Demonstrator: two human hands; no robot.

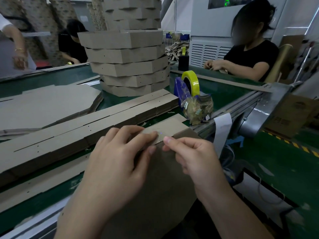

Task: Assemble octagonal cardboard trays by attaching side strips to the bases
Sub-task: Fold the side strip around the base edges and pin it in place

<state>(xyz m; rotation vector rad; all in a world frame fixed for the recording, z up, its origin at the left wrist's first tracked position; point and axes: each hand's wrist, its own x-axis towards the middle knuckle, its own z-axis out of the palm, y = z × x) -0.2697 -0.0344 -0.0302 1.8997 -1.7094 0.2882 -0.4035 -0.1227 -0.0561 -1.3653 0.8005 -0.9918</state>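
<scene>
1. L hand [119,157]: fingers curled over side strip [165,128], thumb on base [162,178] below it. Grips strip at base's top edge.
2. R hand [193,156]: fingers curled, thumb + forefinger tips at the seam, just beside L thumb. Can't tell if pinching anything.
3. Base tilted, runs down btw both wrists.
4. Tape dispenser [188,90] beyond R hand; tray stack [127,62] beyond L hand; flat strips [69,130] left of L hand.

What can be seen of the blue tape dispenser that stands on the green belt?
The tape dispenser is blue, plastic as it looks, and stands upright on the green belt, just right of the flat cardboard strips. A roll of yellow tape sits upright in its top. Crumpled tape scraps with bits of cardboard cover its front end. Nothing grips it.
</scene>
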